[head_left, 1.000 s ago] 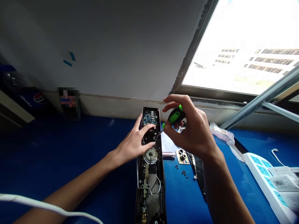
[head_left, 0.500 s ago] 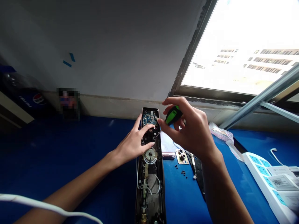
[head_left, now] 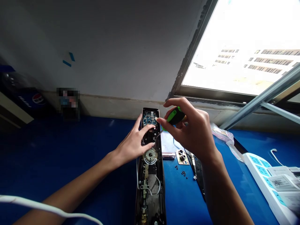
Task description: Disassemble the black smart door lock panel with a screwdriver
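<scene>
A long black housing, which looks like an opened electronic door lock point(head_left: 152, 175), stands on the blue table with its inside showing. Across its upper part rests my left hand point(head_left: 133, 140), fingers spread, the thumb and index finger touching inside below the blue circuit board point(head_left: 150, 120). My right hand point(head_left: 193, 128) is closed round the green and black handle of a screwdriver point(head_left: 174, 117). The screwdriver slants down to the left, its tip at the housing's inside near my left thumb. Whatever lies right under the tip is too small to make out.
Right of the housing lie several small black screws point(head_left: 184, 172), a square metal plate point(head_left: 182, 157) and a dark long panel point(head_left: 199, 175). A white power strip point(head_left: 264, 178) lies farther right. A white cable point(head_left: 47, 206) crosses the lower left. A window point(head_left: 234, 47) stands behind.
The screwdriver handle has turned a little in my right hand and shifted slightly right. My left hand and the lock housing stay in place.
</scene>
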{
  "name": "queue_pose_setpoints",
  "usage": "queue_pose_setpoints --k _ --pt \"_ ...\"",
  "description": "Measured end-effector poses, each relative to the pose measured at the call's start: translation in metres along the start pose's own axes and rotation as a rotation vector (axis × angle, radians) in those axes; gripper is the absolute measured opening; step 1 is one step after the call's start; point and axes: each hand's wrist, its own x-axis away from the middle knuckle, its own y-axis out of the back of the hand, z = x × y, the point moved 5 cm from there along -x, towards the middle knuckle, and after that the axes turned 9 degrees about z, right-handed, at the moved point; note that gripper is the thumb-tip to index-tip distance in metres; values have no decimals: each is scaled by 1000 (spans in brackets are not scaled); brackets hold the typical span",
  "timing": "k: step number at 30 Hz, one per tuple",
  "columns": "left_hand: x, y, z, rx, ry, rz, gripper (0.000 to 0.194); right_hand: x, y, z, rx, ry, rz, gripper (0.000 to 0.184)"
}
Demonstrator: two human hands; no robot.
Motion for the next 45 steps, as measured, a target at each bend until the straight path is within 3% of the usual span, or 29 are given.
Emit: queue_pose_setpoints --k 2,6,12,18,22,27,31,36,45 --pt "0 0 0 -12 0 1 61 0 0 0 -6 -1 -3 28" --pt "0 1 1 -60 1 -23 64 0 -2 1 -40 7 44 47" --pt "1 7 -5 -131 -42 -106 59 -1 -1 -2 13 -8 23 30" --pt "2 12 -12 -157 -89 -134 50 -1 -3 0 -32 21 50 47" --pt "3 13 -15 -172 -124 -155 43 0 -2 -1 0 2 18 34" --pt "3 13 -18 -164 -164 -179 27 -1 -4 1 -57 28 11 49" --pt "2 13 -19 -150 -190 -203 14 1 4 4 -83 30 -66 45" --pt "3 13 -21 -158 -241 -240 12 3 12 5 -148 13 -128 45" --pt "1 8 -20 -227 -263 -201 9 4 22 5 -139 19 -161 44"
